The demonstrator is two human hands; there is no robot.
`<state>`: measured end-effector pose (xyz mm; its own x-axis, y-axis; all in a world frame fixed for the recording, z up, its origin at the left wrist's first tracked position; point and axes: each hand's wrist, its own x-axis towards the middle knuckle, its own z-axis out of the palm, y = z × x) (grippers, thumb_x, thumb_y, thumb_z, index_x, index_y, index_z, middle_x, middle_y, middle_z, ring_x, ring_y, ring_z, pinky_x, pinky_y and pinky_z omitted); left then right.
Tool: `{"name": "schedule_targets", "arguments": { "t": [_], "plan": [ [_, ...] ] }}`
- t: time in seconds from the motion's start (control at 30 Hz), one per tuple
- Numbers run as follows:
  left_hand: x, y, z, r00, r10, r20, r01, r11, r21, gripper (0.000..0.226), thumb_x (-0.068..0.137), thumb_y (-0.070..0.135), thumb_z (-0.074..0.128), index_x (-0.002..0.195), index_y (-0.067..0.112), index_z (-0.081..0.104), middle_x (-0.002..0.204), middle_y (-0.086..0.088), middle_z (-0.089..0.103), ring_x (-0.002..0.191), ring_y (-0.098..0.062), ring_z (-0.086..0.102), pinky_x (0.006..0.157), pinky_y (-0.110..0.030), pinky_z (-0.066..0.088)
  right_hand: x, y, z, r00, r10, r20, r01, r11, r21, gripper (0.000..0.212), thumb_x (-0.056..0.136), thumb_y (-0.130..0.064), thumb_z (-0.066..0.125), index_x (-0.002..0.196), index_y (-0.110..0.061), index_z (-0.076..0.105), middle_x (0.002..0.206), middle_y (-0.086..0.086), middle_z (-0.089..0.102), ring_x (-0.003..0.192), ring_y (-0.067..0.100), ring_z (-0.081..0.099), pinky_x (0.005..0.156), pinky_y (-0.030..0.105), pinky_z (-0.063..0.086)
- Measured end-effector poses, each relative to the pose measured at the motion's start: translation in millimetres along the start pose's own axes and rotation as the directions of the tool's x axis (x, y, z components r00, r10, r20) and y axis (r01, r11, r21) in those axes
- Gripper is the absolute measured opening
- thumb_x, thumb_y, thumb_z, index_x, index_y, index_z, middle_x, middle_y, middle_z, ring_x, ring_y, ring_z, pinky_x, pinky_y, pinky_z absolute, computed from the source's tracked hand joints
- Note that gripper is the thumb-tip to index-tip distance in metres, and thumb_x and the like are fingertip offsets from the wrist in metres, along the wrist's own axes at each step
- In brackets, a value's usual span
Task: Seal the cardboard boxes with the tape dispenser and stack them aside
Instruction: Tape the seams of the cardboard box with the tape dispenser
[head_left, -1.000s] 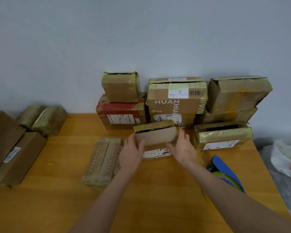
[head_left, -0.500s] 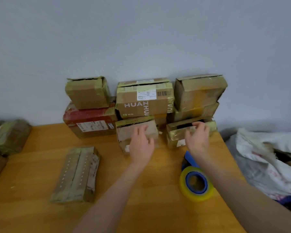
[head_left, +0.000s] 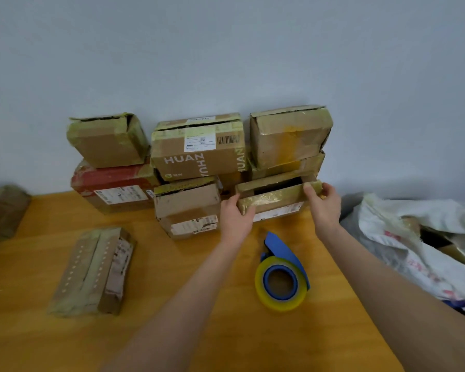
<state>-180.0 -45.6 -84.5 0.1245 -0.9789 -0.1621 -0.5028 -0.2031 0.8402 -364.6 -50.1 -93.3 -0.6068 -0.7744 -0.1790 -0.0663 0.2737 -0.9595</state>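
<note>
My left hand and right hand grip both ends of the flat tape-slick brown cardboard box beyond the blue tape dispenser; likely light, crushable.

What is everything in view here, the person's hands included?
Table: one, orange wood, foreground.
Wall: one, grey, behind.
Open box: one, brown, yellowish tape, in front of right stack.
Other stacked boxes: about seven, brown, one red, against wall.
Flat box: one, brown, table front left.
Edge boxes: count unclear, brown, far left.
Tape dispenser: one, blue, yellowish roll, table front right.
Sack: one, white, right of table.
Left hand: one, grips open box's left end.
Right hand: one, grips its right end.
</note>
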Motion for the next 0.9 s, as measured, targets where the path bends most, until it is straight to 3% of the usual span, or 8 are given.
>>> {"name": "schedule_targets", "arguments": {
  "t": [0.1,0.27,0.43,0.5,0.6,0.67,0.8,0.9],
  "plan": [
    [-25,4,-4,0.985,0.020,-0.170,-0.035,0.996,-0.085,0.047,0.093,0.026,0.061,0.136,0.014,0.047,0.131,-0.004,0.046,0.108,-0.008,0.047,0.094,-0.023,0.041,-6,-11,-7,1.000,-0.023,0.005,0.023,0.996,-0.087,0.068,0.087,-0.051,0.064,0.140,-0.013,0.047,0.137,0.009,0.048,0.119,0.024,0.052,0.104,0.038,0.043],
    [-65,-9,-25,0.941,-0.080,-0.328,0.012,0.979,-0.205,0.047,0.092,0.025,0.062,0.135,0.013,0.047,0.123,0.000,0.051,0.104,-0.007,0.047,0.085,-0.019,0.038,-37,-21,-9,0.993,-0.084,0.088,0.094,0.988,-0.122,0.054,0.078,-0.060,0.066,0.117,-0.022,0.060,0.120,0.006,0.056,0.101,0.017,0.055,0.093,0.038,0.048],
    [-89,-37,-69,0.872,-0.161,-0.462,0.077,0.978,-0.195,0.047,0.094,0.027,0.060,0.136,0.012,0.048,0.122,-0.006,0.050,0.109,-0.020,0.051,0.095,-0.030,0.043,-84,-15,10,0.967,-0.133,0.215,0.167,0.975,-0.145,0.037,0.082,-0.055,0.067,0.098,-0.021,0.061,0.102,-0.002,0.062,0.094,0.019,0.057,0.078,0.035,0.045],
    [-95,-52,-90,0.862,-0.178,-0.475,0.110,0.980,-0.167,0.044,0.096,0.028,0.057,0.136,0.013,0.051,0.129,-0.008,0.053,0.114,-0.022,0.053,0.100,-0.036,0.045,-105,-12,19,0.950,-0.153,0.271,0.209,0.959,-0.191,0.031,0.084,-0.053,0.066,0.089,-0.023,0.059,0.088,-0.008,0.062,0.084,0.017,0.058,0.065,0.031,0.042],
    [-104,-74,-111,0.842,-0.183,-0.508,0.144,0.983,-0.116,0.042,0.097,0.024,0.055,0.138,0.011,0.050,0.134,-0.007,0.056,0.122,-0.022,0.052,0.097,-0.025,0.040,-134,-1,28,0.928,-0.160,0.336,0.256,0.930,-0.264,0.029,0.084,-0.054,0.066,0.076,-0.029,0.052,0.075,-0.013,0.057,0.070,0.009,0.056,0.050,0.025,0.034],
    [-110,-90,-118,0.831,-0.203,-0.518,0.179,0.979,-0.095,0.042,0.097,0.022,0.055,0.137,0.010,0.051,0.135,-0.005,0.057,0.123,-0.022,0.052,0.092,-0.023,0.038,-147,13,31,0.921,-0.143,0.361,0.268,0.907,-0.325,0.028,0.084,-0.053,0.066,0.082,-0.028,0.054,0.080,-0.012,0.062,0.073,0.011,0.057,0.049,0.025,0.034],
    [-120,-114,-119,0.854,-0.262,-0.449,0.249,0.964,-0.089,0.042,0.096,0.020,0.058,0.136,0.010,0.052,0.134,-0.006,0.057,0.122,-0.023,0.053,0.097,-0.031,0.043,-161,36,29,0.895,-0.070,0.441,0.286,0.848,-0.445,0.054,0.088,-0.049,0.064,0.132,-0.019,0.055,0.106,-0.001,0.069,0.088,0.016,0.061,0.057,0.027,0.041],
    [-121,-125,-117,0.884,-0.248,-0.396,0.257,0.966,-0.031,0.041,0.094,0.018,0.060,0.133,0.010,0.054,0.129,-0.007,0.060,0.118,-0.024,0.056,0.089,-0.026,0.041,-162,45,22,0.881,-0.031,0.472,0.306,0.799,-0.517,0.052,0.090,-0.045,0.063,0.132,-0.015,0.058,0.109,0.004,0.070,0.089,0.021,0.064,0.067,0.032,0.050]
  ]
}}
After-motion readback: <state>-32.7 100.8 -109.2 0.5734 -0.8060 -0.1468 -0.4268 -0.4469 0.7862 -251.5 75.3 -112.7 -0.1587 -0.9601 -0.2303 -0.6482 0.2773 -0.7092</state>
